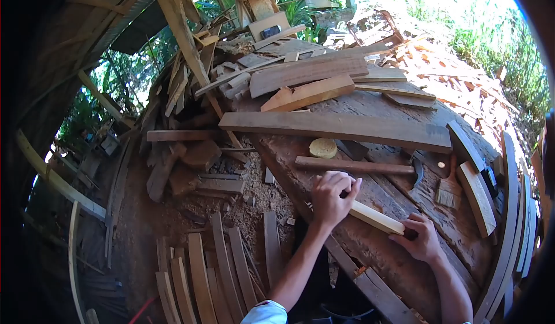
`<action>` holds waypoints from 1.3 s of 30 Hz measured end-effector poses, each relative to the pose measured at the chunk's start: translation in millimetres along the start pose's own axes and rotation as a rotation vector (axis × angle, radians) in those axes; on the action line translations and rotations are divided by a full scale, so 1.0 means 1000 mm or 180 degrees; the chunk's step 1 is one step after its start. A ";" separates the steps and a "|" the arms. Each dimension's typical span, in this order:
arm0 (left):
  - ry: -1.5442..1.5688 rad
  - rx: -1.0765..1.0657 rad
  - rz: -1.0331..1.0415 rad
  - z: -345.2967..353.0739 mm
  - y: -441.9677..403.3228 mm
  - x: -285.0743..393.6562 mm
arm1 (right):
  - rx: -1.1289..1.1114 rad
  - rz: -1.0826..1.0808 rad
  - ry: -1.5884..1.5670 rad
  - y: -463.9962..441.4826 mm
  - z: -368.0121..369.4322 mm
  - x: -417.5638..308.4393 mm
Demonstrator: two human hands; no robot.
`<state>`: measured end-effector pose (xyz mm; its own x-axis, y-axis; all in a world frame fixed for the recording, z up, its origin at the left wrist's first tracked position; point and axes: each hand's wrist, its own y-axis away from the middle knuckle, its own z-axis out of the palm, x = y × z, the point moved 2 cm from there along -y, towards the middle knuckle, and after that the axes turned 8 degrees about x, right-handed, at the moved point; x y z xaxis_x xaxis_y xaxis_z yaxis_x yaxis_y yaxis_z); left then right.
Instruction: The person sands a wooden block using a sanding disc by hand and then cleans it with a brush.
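Observation:
A short, pale wooden strip (pixel 377 217) spans the gap between my two hands above the workbench (pixel 370 246). My left hand (pixel 333 201) is closed around its far-left end, with the fingers curled over the top. At the nearer right end, my right hand (pixel 421 238) pinches the strip between thumb and fingers; a dark patch there is too shadowed to make out. Just beyond the strip lies a hammer (pixel 355 165) with a wooden handle, its metal head to the right. A round yellowish block (pixel 323 148) sits behind the handle.
A paintbrush (pixel 448 192) lies to the right, beside curved wooden pieces (pixel 477 199). A long plank (pixel 335 129) crosses the bench behind the hammer, with stacked boards (pixel 309 75) farther back. Several upright slats (pixel 199 275) stand at lower left. Offcuts and sawdust cover the ground.

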<state>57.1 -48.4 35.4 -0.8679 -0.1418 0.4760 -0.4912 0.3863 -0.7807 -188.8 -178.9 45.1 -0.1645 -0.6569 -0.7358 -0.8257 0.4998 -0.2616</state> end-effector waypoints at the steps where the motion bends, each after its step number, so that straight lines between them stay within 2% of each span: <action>1: -0.0046 -0.0101 -0.0044 0.003 0.006 0.010 | 0.0015 -0.0018 -0.0026 0.000 -0.001 -0.001; 6: 0.0687 -0.0559 0.0492 0.015 0.036 0.100 | -0.0066 -0.0295 0.0164 0.001 0.000 0.021; 7: 0.0827 -0.0629 0.0668 0.017 0.039 0.108 | 0.0016 -0.0586 0.0129 0.000 0.001 0.024; 8: 0.1071 -0.0751 0.0520 0.016 0.035 0.101 | 0.0095 -0.0872 0.0096 0.001 -0.001 0.024; 9: 0.1103 -0.0764 0.0506 0.016 0.029 0.090 | 0.0092 -0.0840 0.0115 0.003 -0.004 0.021; 11: 0.0802 -0.0360 0.0223 0.015 0.019 0.058 | -0.0026 -0.0147 0.0030 0.002 -0.004 0.006; 14: 0.0253 0.0002 0.0132 0.004 0.007 0.025 | 0.0007 -0.0120 0.0040 0.001 -0.002 0.001; 19: 0.0209 -0.0369 0.0000 0.007 0.029 0.068 | 0.0022 -0.0212 0.0189 0.000 -0.003 0.001; 21: 0.0700 -0.0552 0.0585 0.003 0.034 0.088 | -0.0011 -0.0452 0.0200 0.001 -0.005 0.006; 23: 0.1031 -0.0542 0.0660 -0.002 0.023 0.068 | -0.0037 -0.0315 0.0180 0.000 -0.005 0.005; 28: -0.0019 0.0304 0.0177 -0.015 0.004 0.000 | -0.0010 -0.0185 0.0121 -0.001 -0.005 -0.003; 32: 0.0361 -0.0206 0.0206 0.004 0.028 0.057 | -0.0054 -0.0196 0.0298 0.000 -0.005 0.006; 34: 0.0718 -0.0531 0.0489 0.014 0.040 0.098 | -0.0092 -0.0573 0.0330 0.004 -0.002 0.025; 35: 0.0886 -0.0606 0.0596 0.018 0.045 0.111 | -0.0107 -0.0551 0.0362 0.006 -0.002 0.028; 39: 0.1106 -0.0578 0.0701 0.012 0.034 0.094 | -0.0039 -0.0300 0.0090 0.005 -0.006 0.010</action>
<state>-42.0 -59.4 48.4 -0.8590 0.2643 0.4385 -0.2499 0.5311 -0.8096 -197.7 -187.0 40.4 -0.1008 -0.7164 -0.6904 -0.8447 0.4282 -0.3211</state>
